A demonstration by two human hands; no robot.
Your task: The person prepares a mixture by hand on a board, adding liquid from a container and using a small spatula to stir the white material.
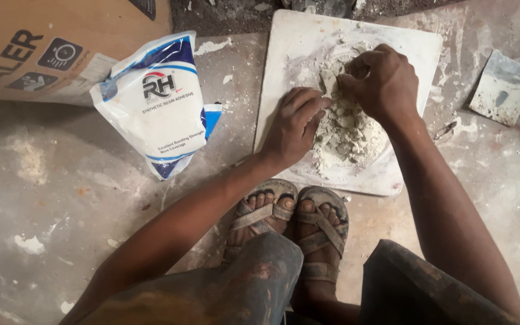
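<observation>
Here, lowest in the frame, the squatting person's stained trousers (254, 283) and dusty sandals (290, 222) rest on the spattered floor (61, 210). Just above the sandals, at centre right, lies a white board (284, 54) bearing a mound of grey-white putty (347, 129), crumbly and half dry. The left hand (293, 126) lies on the left edge of the mound, fingers curled and pressing into the material, enclosing nothing that can be seen. The right hand (383, 78) is bunched at the top of the mound, fingertips pinched on a lump of putty.

By its look, the putty will handle as a soft, light, friable mass: lumps should break under slight pressure and shed dust, so it is best scooped from beneath with cupped fingers, not pinched from above. The board appears stiff and flat; its bare edges offer the surest hold.

At left of the board lies a white-and-blue pouch (157, 108), plump and probably slippery. A smeared scraper (504, 87) sits at right, well apart. A cardboard box (49, 42) fills the upper left corner.
</observation>
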